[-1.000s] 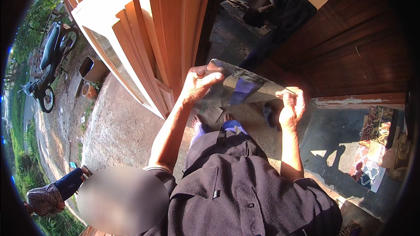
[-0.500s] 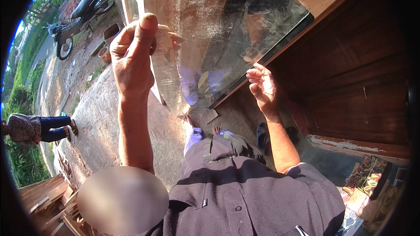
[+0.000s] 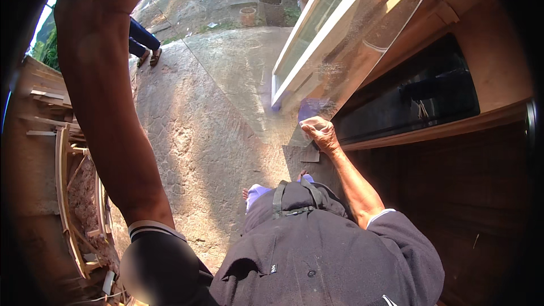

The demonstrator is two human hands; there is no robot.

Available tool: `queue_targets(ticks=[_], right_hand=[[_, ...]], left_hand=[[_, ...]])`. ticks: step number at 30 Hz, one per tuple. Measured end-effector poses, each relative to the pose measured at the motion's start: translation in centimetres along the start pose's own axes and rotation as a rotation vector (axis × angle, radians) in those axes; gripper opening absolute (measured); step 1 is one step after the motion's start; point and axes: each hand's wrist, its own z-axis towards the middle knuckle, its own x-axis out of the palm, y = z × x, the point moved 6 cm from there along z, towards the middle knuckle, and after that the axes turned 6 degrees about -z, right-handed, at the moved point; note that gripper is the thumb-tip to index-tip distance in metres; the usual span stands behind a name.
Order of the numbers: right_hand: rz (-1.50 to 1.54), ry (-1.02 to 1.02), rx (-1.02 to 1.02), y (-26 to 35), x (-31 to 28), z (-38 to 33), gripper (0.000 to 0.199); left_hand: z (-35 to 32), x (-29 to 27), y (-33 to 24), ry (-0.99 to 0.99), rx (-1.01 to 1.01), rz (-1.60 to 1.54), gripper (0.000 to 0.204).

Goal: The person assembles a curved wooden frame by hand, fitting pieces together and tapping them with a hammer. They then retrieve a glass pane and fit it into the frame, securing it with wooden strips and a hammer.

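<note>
A large, clear sheet of glass (image 3: 235, 71) stands tilted in front of me, its lower corner close to the ground. My right hand (image 3: 320, 133) is closed at its lower right edge, fingers curled against the glass. My left arm (image 3: 107, 102) reaches up past the sheet's left side. The left hand itself lies beyond the top of the picture, so its grip is hidden. Through the glass shows a pale window frame (image 3: 309, 34) with several wooden bars.
To the right, a wooden panel (image 3: 496, 68) surrounds a dark glossy inset (image 3: 408, 99). Wood scraps (image 3: 62, 141) lie at the left. Rough concrete (image 3: 181, 136) spreads under my feet. Another person's legs (image 3: 141, 39) show at the far left, near a small brown pot (image 3: 247, 16).
My view has swung left. The glass has turned and its right edge now slants up and right. My right hand has gone from open beside it to closed on it; my left hand has left view.
</note>
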Motion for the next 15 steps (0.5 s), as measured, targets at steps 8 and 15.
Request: queue_targets(ticks=[8, 15], right_hand=[[0.033, 0.132, -0.273, 7.7, 13.3, 1.6, 0.026], [-0.205, 0.353, -0.396, 16.8, 26.7, 2.1, 0.04]], left_hand=[[-4.1, -24.5, 19.6, 0.007, -0.816, -1.192, 0.045], [-22.9, -51.8, 28.0, -0.844, -1.082, -0.722, 0.036]])
